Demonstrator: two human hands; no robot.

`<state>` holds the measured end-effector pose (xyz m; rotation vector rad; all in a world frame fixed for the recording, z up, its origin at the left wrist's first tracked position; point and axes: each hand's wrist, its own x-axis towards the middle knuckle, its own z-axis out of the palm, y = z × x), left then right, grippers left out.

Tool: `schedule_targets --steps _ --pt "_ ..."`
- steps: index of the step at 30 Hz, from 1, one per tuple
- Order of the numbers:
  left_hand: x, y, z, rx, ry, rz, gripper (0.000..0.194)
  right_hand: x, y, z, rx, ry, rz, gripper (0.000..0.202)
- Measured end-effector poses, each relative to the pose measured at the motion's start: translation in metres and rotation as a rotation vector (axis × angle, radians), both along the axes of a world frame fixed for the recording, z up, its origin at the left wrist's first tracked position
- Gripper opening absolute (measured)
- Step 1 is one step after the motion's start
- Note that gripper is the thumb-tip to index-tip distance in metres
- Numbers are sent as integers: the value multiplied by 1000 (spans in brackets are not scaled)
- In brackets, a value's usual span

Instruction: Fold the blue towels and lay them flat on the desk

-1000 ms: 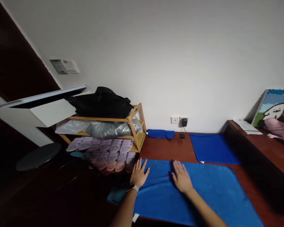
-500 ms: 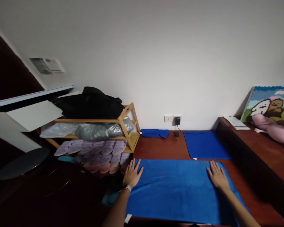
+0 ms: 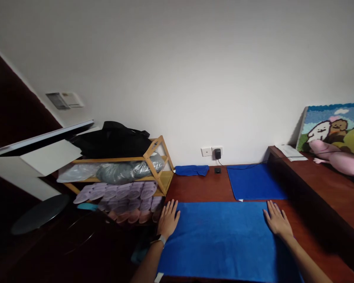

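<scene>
A large blue towel [image 3: 224,239] is spread flat on the reddish-brown table [image 3: 194,188], with a small white tag at its near left corner. My left hand [image 3: 168,220] lies on its far left corner, fingers stretched out and a watch on the wrist. On the far right corner rests my right hand [image 3: 277,221], flat with fingers apart. Beyond the towel lies a second, flat blue cloth [image 3: 255,182]. A folded blue cloth [image 3: 191,170] sits against the wall, left of it.
To the left stands a wooden rack [image 3: 156,157] with a black bag [image 3: 115,139] on top and several purple slippers [image 3: 135,190] below. A black plug [image 3: 217,153] trails a cable along the wall. A raised ledge on the right holds a pink plush toy [image 3: 339,159] and papers [image 3: 290,152].
My right hand has shifted slightly right, to the towel's far right corner. My left hand stays at the left corner. The view has tilted a little.
</scene>
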<state>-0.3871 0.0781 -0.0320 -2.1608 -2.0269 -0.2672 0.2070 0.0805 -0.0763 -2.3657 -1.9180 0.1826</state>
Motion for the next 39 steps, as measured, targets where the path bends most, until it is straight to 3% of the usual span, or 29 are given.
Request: schedule_targets --steps 6,11,14,17,20,23,25,26,29,33,36,39 --pt "12 -2 -12 -53 -56 101 57 -4 -2 6 -4 18 6 82" --pt "12 -4 -15 -20 -83 101 57 3 -3 7 37 91 1 83" --pt "13 -5 -16 -9 -100 100 58 -8 -3 18 64 136 -44 79" --pt "14 -5 -17 -10 -112 93 58 -66 -7 40 132 128 -50 76" --pt "14 -5 -16 -11 -111 92 59 -167 -12 55 185 190 223 73" --pt "15 -5 -15 -24 -111 99 59 -263 -14 59 165 230 419 69" --pt "14 -5 -14 -22 -105 94 59 -295 -13 58 99 260 514 70" --pt "14 -4 -15 -19 -99 90 59 -298 -12 57 71 266 533 71" --pt "13 -3 -16 -9 -81 91 58 -259 -9 47 49 242 471 70" --pt "12 0 -19 -3 -83 97 58 -142 -10 28 40 149 242 71" --pt "12 1 -18 -5 -90 96 57 -56 -11 25 22 109 71 75" --pt "15 2 -11 -17 -86 98 56 -5 -11 34 16 104 13 78"
